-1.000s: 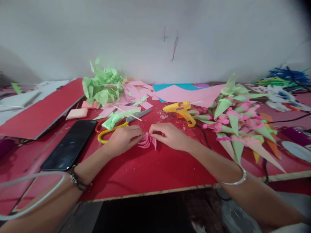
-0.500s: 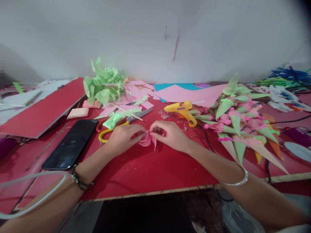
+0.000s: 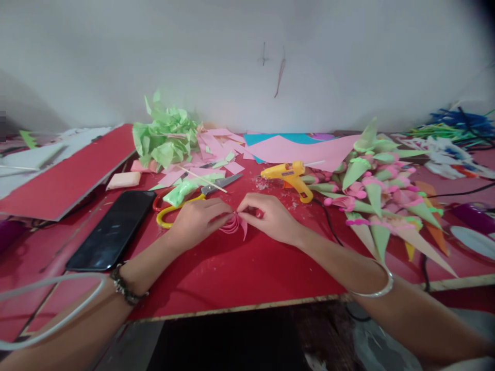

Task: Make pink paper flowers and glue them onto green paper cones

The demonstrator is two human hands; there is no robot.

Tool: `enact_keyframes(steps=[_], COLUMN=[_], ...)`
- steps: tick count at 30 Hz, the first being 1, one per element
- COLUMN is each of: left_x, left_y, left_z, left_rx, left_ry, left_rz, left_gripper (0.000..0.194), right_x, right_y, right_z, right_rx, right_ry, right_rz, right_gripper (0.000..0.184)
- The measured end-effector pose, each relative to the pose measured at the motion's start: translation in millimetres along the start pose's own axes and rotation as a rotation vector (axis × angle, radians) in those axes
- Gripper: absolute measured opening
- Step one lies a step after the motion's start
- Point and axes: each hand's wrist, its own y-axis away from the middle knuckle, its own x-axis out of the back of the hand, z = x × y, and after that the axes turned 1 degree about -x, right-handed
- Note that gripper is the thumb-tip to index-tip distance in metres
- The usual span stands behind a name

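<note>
The red table (image 3: 232,281) is spreading beneath; the left hand (image 3: 198,220) and right hand (image 3: 270,219) are pinching the curled pink paper (image 3: 230,226) between them (its pointed tail hanging nearer the right).

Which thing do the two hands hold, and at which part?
The left hand and right hand pinch a curled pink paper piece at its upper end.
</note>
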Motion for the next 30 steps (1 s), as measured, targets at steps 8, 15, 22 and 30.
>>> enact_keyframes(steps=[8,15,22,30], left_x=[0.9,2.6,2.7,1.3], left_y=[-0.5,0.4,0.2,0.1], left_z=[1.2,2.5,4.5,3.4], left_rx=[-0.007,0.09,0.059,0.022], left_ry=[0.023,0.027,0.047,0.087], left_rz=[-0.022,-0.017,-0.013,0.009], left_gripper=[0.02,0.018,0.016,0.015], right_x=[0.6,1.2,2.3,3.6], right_y=[-0.6,-0.8,-0.9,-1.3], right_z=[-0.6,-2.7,-2.9,-2.6], right_rx=[0.025,-0.067,-0.016,0.018], right_ry=[0.002,-0.027,0.0,0.047], right_rz=[-0.005,0.038,0.011,-0.021], right_gripper=[0.01,0.004,0.007,0.01])
